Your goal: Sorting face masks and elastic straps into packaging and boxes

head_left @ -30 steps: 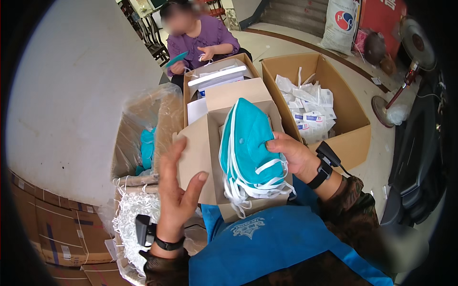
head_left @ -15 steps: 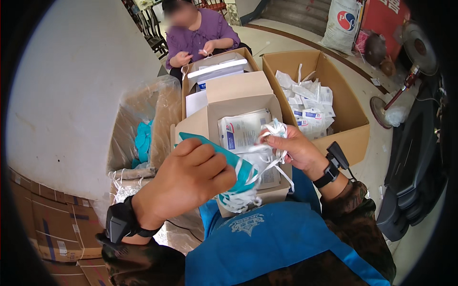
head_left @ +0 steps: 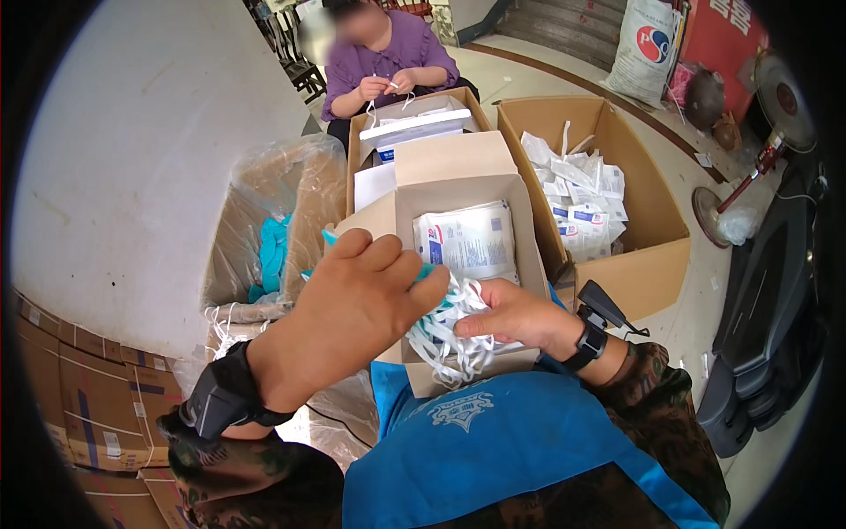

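Observation:
My left hand (head_left: 352, 295) is closed on a folded teal bundle (head_left: 330, 237) with white straps, which looks like face masks; the hand hides most of it. The tangled white straps (head_left: 451, 328) hang below my left fingers. My right hand (head_left: 520, 316) is closed on some of these straps, with the thumb pressed over them. Both hands are over the near end of an open carton (head_left: 454, 157), in which flat white packets (head_left: 471, 240) with blue and red print lie stacked.
A person (head_left: 392, 53) in purple sits opposite, handling white straps over another carton (head_left: 476, 113). At right stands a carton (head_left: 648, 229) of loose white packets (head_left: 582, 189). A plastic-lined box (head_left: 313, 176) at left holds teal pieces (head_left: 273, 256). Stacked cartons (head_left: 97, 397) and a fan (head_left: 758, 167) flank me.
My right hand has moved down and left toward my left hand, gathering the straps. The teal sheet is now mostly hidden behind my left hand. The person opposite has brought both hands together.

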A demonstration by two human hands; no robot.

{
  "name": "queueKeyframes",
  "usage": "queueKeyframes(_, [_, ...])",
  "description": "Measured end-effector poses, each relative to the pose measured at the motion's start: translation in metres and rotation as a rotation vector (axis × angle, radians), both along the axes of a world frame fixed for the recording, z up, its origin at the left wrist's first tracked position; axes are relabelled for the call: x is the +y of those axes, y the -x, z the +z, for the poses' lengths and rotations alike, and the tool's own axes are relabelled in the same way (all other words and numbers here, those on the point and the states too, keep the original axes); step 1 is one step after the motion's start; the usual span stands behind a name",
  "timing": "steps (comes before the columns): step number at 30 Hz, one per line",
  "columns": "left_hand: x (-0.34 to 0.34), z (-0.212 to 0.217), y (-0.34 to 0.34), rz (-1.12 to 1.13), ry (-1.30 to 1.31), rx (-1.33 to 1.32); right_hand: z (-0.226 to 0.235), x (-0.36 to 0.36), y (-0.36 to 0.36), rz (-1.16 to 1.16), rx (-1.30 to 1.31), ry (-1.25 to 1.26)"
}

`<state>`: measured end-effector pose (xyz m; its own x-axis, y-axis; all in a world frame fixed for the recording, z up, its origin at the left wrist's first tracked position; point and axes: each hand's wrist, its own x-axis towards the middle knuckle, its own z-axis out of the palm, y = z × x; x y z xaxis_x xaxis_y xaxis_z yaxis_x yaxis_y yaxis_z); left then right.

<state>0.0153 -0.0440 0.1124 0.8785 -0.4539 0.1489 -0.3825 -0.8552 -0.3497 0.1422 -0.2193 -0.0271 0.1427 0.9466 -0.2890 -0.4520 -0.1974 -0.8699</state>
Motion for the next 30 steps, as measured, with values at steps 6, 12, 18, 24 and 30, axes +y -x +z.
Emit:
queueKeyframes(6, [0.012, -0.019, 0.009, 0.066, 0.078, 0.027, 0.023, -0.026, -0.007, 0.144, -0.238, -0.121])
queueKeyframes(12, [-0.002, -0.053, 0.021, 0.094, 0.678, 0.312, 0.06, -0.033, 0.014, 0.146, -0.256, -0.35])
queueKeyframes(18, [-0.027, -0.077, 0.035, 0.162, 0.949, 0.468, 0.097, -0.031, 0.023, 0.18, -1.781, -0.378])
queueKeyframes(24, [-0.038, -0.04, 0.055, -0.079, 0.559, 0.592, 0.119, -0.057, 0.032, 0.565, -1.8, -0.458])
queueKeyframes(30, [-0.047, 0.018, 0.091, -0.204, 0.561, 0.431, 0.161, -0.092, 0.027, 0.669, -1.429, -0.555])
